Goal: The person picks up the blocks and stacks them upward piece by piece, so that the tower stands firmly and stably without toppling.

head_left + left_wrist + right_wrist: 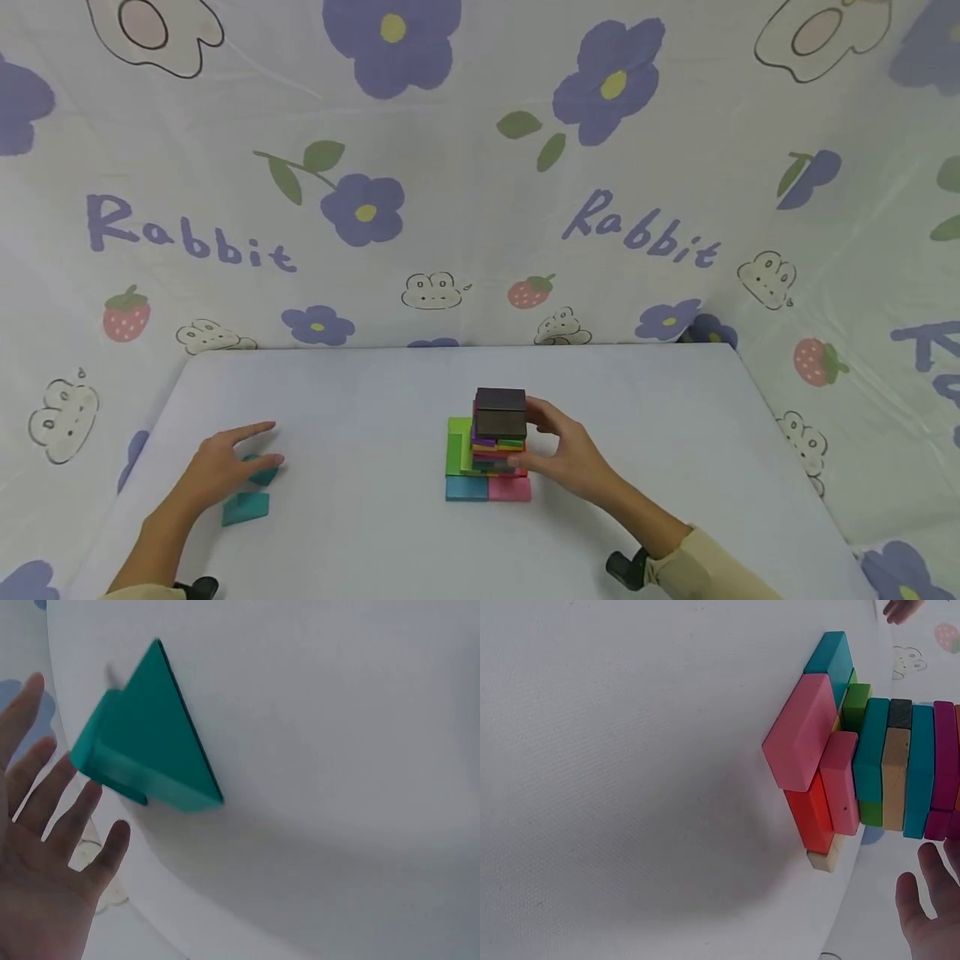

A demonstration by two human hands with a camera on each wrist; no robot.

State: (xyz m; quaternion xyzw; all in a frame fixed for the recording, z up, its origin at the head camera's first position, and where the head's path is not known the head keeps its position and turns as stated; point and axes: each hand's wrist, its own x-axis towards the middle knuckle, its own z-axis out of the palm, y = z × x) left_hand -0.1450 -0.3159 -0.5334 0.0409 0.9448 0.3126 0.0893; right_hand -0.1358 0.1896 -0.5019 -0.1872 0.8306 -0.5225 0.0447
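My left hand [228,462] hovers at the left with thumb and fingers spread, beside two teal blocks. The nearer teal block [245,508] lies flat; the other teal block [264,475] is partly hidden behind the thumb. In the left wrist view a teal triangular face [154,731] shows beside the spread fingers. On the right stands a tower of coloured wooden blocks [498,454], topped by dark blocks [501,400]. My right hand [573,458] is at its right side, thumb in front and fingers alongside. Its fingers [934,881] look loosely extended at the tower; firm contact is unclear.
At the tower's foot lie a blue block [467,488], a pink block [510,488] and a green block [454,454] on the white table [360,433]. A patterned cloth [465,183] hangs behind the table's far edge.
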